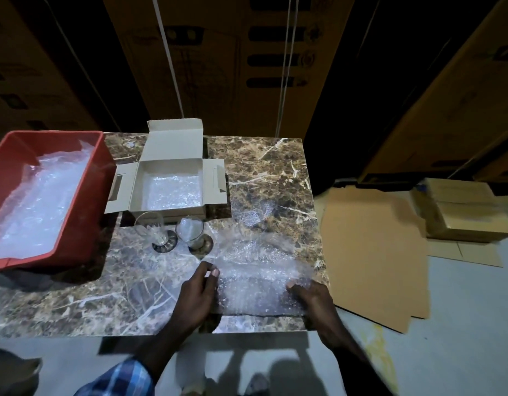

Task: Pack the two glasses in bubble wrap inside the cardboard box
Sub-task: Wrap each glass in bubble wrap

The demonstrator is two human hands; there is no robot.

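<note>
Both glasses, left glass (156, 232) and right glass (193, 233), are standing unwrapped on the table (75, 295) before the open, bubble-lined cardboard box (168, 187). Left hand (196, 292) and right hand (313, 300) are each pinching an edge of a bubble wrap sheet (255, 278); wrapping and boxing are looking not yet started.

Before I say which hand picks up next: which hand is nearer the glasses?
Left. The left hand grips the bubble wrap edge just below the glasses; the right hand holds the far right edge.
</note>
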